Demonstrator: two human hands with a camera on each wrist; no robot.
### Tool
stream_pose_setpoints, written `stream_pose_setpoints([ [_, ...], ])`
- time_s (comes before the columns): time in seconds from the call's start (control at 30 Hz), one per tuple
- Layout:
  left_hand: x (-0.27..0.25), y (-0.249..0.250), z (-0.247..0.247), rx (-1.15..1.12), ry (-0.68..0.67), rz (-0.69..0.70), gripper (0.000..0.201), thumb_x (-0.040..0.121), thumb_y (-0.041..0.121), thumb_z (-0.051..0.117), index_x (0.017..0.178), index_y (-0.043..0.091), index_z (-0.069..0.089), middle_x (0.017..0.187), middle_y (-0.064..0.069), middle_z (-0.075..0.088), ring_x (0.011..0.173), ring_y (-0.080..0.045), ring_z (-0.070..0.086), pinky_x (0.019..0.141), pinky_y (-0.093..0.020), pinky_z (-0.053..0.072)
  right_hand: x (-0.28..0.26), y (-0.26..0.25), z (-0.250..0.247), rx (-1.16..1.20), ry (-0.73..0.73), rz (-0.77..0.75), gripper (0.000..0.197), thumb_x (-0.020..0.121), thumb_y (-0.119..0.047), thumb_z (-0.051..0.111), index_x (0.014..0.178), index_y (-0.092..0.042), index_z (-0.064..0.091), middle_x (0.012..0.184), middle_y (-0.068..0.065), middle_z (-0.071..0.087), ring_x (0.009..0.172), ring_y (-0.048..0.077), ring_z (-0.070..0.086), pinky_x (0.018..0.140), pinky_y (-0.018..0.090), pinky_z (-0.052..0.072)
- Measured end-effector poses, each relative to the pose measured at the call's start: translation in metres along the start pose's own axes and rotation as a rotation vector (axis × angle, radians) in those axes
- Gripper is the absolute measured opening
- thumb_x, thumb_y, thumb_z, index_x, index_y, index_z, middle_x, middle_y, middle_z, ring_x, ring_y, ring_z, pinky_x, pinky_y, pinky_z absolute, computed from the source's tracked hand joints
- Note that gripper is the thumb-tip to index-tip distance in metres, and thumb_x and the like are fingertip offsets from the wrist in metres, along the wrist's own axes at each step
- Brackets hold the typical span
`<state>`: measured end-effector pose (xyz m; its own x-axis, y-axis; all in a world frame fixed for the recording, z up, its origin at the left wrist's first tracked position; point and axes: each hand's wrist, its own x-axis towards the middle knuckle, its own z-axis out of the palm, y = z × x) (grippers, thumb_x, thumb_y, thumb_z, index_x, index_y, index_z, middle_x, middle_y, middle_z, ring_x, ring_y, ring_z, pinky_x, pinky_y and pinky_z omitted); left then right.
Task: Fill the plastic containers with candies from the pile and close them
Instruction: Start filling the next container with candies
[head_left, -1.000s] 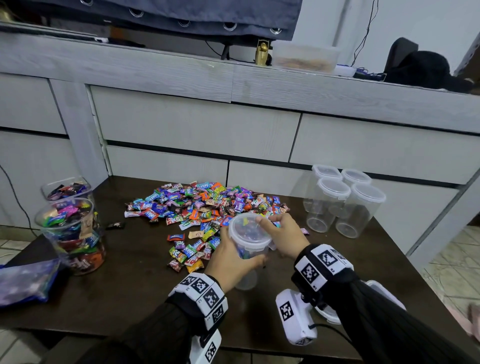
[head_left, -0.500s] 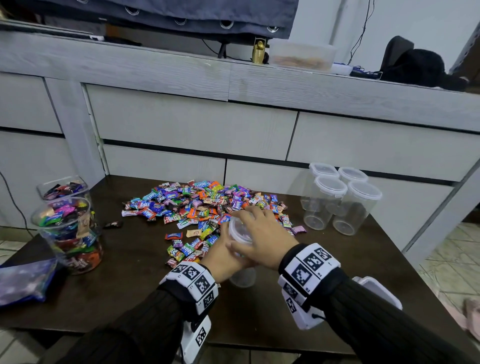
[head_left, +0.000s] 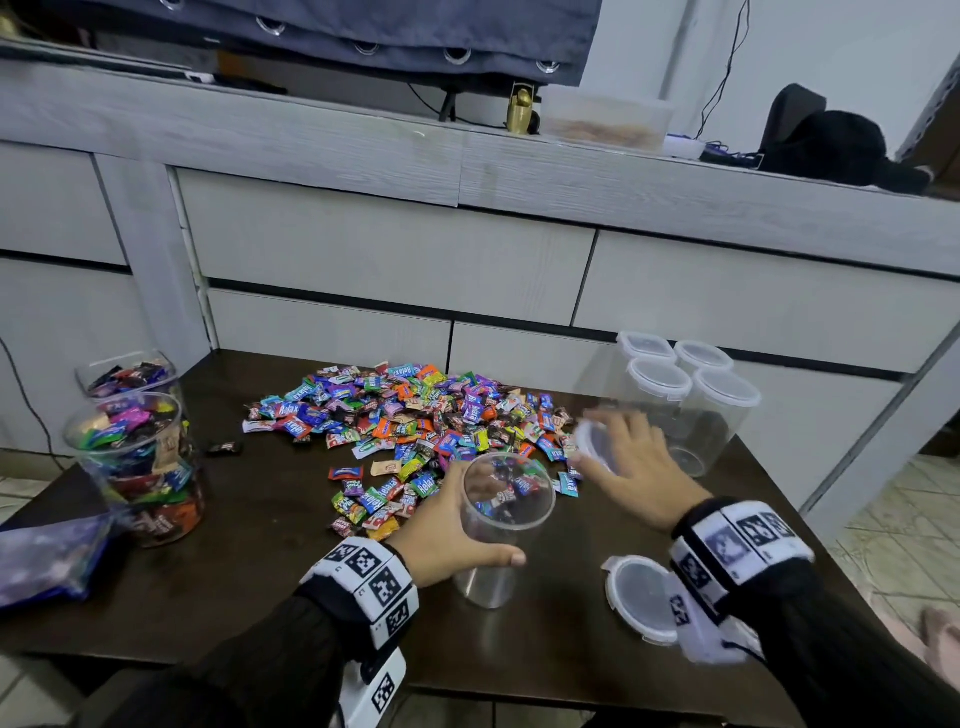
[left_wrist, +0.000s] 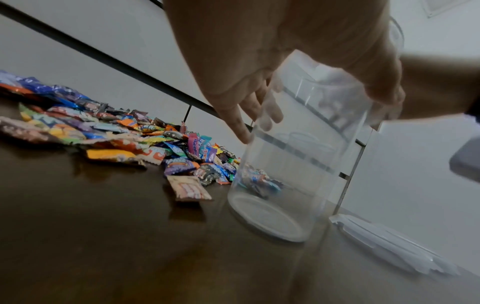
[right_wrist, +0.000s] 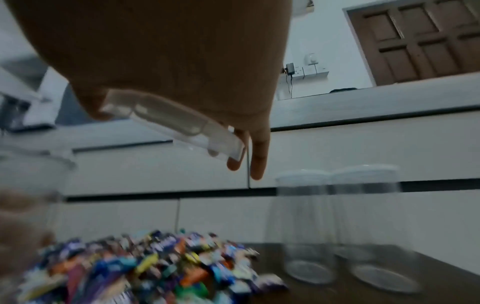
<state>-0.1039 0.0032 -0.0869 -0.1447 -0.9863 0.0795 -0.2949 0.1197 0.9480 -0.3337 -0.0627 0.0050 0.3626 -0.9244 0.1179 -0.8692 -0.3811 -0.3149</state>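
Observation:
A clear plastic container (head_left: 506, 525) stands lidless on the dark table (head_left: 260, 571) in front of the candy pile (head_left: 405, 415). My left hand (head_left: 447, 535) grips its side, thumb toward me; the left wrist view shows the same container (left_wrist: 298, 164) in that hand (left_wrist: 272, 61). Candies show through its wall; whether any lie inside is unclear. To its right, above the table, my right hand (head_left: 628, 462) holds the container's lid (head_left: 592, 441), which the right wrist view shows tilted (right_wrist: 176, 125) between thumb and fingers.
Another loose lid (head_left: 641, 597) lies flat by my right wrist. Several empty lidded containers (head_left: 675, 395) stand at the back right. Two candy-filled containers (head_left: 135, 457) and a blue bag (head_left: 47, 561) sit at the left edge. Grey drawers (head_left: 395, 249) back the table.
My right hand has pulled the lid off the container and carried it right. The left hand keeps gripping the container, which now stands on the table.

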Motion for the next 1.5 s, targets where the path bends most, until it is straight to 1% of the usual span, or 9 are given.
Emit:
stream_pose_setpoints([
  [0.23,-0.011,0.001,0.004,-0.029,-0.073,0.007,0.105,0.043,0.064,0.089,0.129,0.039,0.035,0.132,0.014,0.055,0.125,0.006,0.05,0.114,-0.036,0.038,-0.051,0.062,0.049,-0.288,-0.44,0.151,0.083,0.073,-0.066,0.062,0.136,-0.025,0.027,0.132,0.005,0.03,0.123,0.028,0.037,0.101,0.041,0.04],
  [0.37,-0.015,0.001,0.001,-0.1,-0.133,0.043,0.119,0.04,0.076,0.08,0.14,0.035,0.03,0.144,0.013,0.046,0.135,0.003,0.04,0.116,-0.032,0.032,-0.059,0.072,0.064,-0.232,-0.455,0.183,0.086,0.078,-0.066,0.058,0.145,-0.028,0.02,0.149,0.006,0.024,0.135,0.031,0.029,0.109,0.042,0.033],
  [0.5,-0.019,0.004,-0.014,-0.197,0.012,0.003,0.11,0.046,0.097,0.053,0.135,0.036,0.037,0.141,0.019,0.046,0.13,0.005,0.044,0.108,-0.023,0.034,-0.053,0.068,0.065,-0.211,-0.354,0.174,0.09,0.081,-0.071,0.047,0.151,-0.029,0.007,0.16,0.001,-0.004,0.148,0.025,0.0,0.116,0.048,0.018],
  [0.6,-0.021,-0.002,-0.039,0.205,0.188,-0.04,0.095,0.068,0.094,0.029,0.141,0.034,0.034,0.149,0.014,0.04,0.142,-0.005,0.032,0.115,-0.031,0.028,-0.039,0.055,0.067,-0.174,-0.266,0.099,0.098,0.079,-0.076,0.039,0.152,-0.024,0.0,0.16,0.004,-0.012,0.148,0.025,-0.008,0.119,0.046,0.012],
  [0.73,-0.018,-0.021,-0.062,0.98,-0.012,-0.355,0.111,0.074,0.088,0.03,0.156,0.02,-0.003,0.164,-0.003,-0.01,0.15,-0.023,-0.016,0.119,-0.051,-0.002,-0.013,0.032,0.081,-0.106,-0.254,0.024,0.102,0.083,-0.065,0.052,0.152,-0.014,-0.005,0.159,0.011,-0.015,0.147,0.029,-0.01,0.12,0.041,0.004],
  [0.97,0.008,-0.058,-0.061,1.231,-0.155,-0.633,0.136,0.059,0.099,0.038,0.151,0.022,-0.025,0.159,-0.013,-0.028,0.146,-0.038,-0.024,0.117,-0.056,-0.008,0.034,0.005,0.11,-0.017,-0.306,0.247,0.117,0.074,-0.061,0.068,0.151,-0.021,-0.011,0.158,0.005,-0.02,0.146,0.032,-0.014,0.116,0.053,0.009],
  [1.17,0.029,-0.078,-0.06,1.161,-0.145,-0.589,0.122,0.07,0.093,0.032,0.152,0.02,-0.022,0.159,-0.011,-0.028,0.146,-0.035,-0.026,0.118,-0.051,-0.01,0.06,0.004,0.123,-0.008,-0.269,0.426,0.117,0.075,-0.063,0.067,0.152,-0.016,-0.008,0.159,0.011,-0.012,0.146,0.034,-0.008,0.117,0.052,0.01],
  [1.33,0.057,-0.079,-0.061,1.075,-0.194,-0.482,0.12,0.071,0.091,0.026,0.149,0.017,-0.028,0.155,-0.009,-0.037,0.144,-0.034,-0.03,0.117,-0.05,-0.012,0.088,-0.006,0.14,0.032,-0.264,0.408,0.088,0.095,-0.034,0.056,0.151,-0.02,-0.011,0.16,0.01,-0.012,0.147,0.032,-0.008,0.115,0.061,0.008],
  [1.5,0.082,-0.084,-0.062,1.045,-0.203,-0.351,0.121,0.079,0.078,0.05,0.146,0.021,-0.032,0.149,-0.005,-0.045,0.141,-0.032,-0.036,0.117,-0.053,-0.01,0.108,-0.009,0.142,-0.076,-0.265,0.188,0.122,0.073,-0.054,0.074,0.151,-0.018,-0.012,0.16,0.009,-0.009,0.147,0.031,-0.005,0.116,0.053,0.004],
])
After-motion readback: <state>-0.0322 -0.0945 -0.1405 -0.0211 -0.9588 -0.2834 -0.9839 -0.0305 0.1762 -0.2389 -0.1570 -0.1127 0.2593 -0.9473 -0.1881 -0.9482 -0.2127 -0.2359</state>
